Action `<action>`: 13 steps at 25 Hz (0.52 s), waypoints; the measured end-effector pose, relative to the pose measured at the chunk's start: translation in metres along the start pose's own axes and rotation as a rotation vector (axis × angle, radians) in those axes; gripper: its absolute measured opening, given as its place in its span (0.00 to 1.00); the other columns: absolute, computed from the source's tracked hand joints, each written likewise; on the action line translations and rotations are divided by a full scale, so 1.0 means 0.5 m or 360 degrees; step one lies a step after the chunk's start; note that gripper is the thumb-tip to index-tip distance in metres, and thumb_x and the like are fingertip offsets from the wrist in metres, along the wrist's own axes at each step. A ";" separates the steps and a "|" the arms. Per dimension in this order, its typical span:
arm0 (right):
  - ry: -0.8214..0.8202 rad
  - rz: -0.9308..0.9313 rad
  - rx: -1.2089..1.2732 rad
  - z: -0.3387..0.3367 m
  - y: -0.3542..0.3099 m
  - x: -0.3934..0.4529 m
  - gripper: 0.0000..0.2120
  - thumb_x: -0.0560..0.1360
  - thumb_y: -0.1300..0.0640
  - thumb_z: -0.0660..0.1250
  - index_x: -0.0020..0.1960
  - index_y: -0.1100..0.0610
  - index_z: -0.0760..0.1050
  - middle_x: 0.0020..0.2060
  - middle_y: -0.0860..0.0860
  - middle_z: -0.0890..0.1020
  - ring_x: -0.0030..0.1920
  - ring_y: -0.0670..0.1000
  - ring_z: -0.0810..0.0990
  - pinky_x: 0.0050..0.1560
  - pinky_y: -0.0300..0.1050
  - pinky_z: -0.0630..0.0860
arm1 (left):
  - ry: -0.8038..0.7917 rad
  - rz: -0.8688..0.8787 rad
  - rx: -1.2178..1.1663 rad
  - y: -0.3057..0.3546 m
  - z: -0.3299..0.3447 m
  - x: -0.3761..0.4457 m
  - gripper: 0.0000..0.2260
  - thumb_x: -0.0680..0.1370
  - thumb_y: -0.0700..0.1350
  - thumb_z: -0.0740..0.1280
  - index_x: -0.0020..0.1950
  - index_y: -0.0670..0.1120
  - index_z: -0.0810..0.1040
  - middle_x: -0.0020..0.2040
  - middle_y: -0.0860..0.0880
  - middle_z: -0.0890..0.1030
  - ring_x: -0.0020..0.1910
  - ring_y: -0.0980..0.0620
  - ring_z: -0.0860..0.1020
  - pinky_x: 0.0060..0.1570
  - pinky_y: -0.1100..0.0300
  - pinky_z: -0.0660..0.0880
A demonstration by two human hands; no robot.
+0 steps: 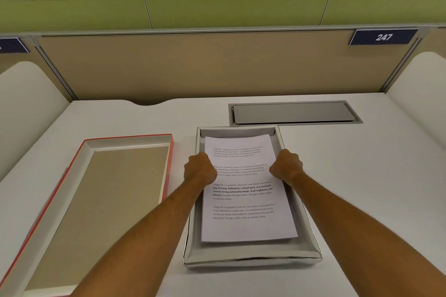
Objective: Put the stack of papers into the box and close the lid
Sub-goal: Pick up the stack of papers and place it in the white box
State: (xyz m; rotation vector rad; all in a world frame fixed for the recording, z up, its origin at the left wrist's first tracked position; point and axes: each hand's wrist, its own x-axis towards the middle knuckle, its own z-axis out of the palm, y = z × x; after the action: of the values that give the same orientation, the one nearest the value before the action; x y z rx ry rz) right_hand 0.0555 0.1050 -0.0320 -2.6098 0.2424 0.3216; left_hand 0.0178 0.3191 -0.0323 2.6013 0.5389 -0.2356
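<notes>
A white stack of printed papers [246, 200] lies inside the open silver-grey box [251, 260] in the middle of the desk. My left hand [199, 168] grips the stack's left edge and my right hand [286, 165] grips its right edge, both over the box's side walls. The near end of the stack casts a shadow on the box floor. The box lid [79, 188], red outside and white inside, lies upside down on the desk to the left of the box.
A grey metal cable hatch [294, 113] is set into the white desk [362, 188] just behind the box. A tan partition [193, 67] with a "247" label [383, 37] closes the back. White side dividers stand at far left and right.
</notes>
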 end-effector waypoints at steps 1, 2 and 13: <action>-0.0001 -0.0017 -0.0045 0.000 0.000 -0.002 0.06 0.75 0.61 0.67 0.46 0.59 0.70 0.49 0.59 0.82 0.40 0.56 0.77 0.41 0.44 0.74 | -0.0036 0.0022 0.0031 0.000 0.004 -0.001 0.08 0.75 0.41 0.69 0.52 0.39 0.77 0.50 0.43 0.82 0.37 0.49 0.75 0.38 0.60 0.72; -0.0005 -0.0032 -0.0090 0.002 0.000 -0.004 0.05 0.75 0.61 0.67 0.47 0.60 0.71 0.50 0.59 0.82 0.42 0.57 0.77 0.42 0.45 0.74 | -0.0075 0.0039 0.0053 0.000 0.008 -0.001 0.08 0.76 0.41 0.69 0.53 0.39 0.76 0.50 0.43 0.82 0.37 0.49 0.75 0.39 0.60 0.72; -0.0516 -0.0444 -0.0229 -0.009 0.059 -0.128 0.39 0.71 0.46 0.73 0.72 0.60 0.58 0.65 0.57 0.76 0.58 0.57 0.80 0.53 0.45 0.79 | -0.0545 0.0289 -0.0063 -0.042 0.017 -0.142 0.44 0.68 0.47 0.77 0.77 0.47 0.53 0.66 0.44 0.74 0.59 0.47 0.78 0.52 0.57 0.80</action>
State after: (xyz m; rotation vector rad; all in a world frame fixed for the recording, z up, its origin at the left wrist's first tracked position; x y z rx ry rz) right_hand -0.0117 0.0843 -0.0243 -2.6337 -0.2625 0.6723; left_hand -0.0558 0.3085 -0.0300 2.4768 0.1838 -0.5883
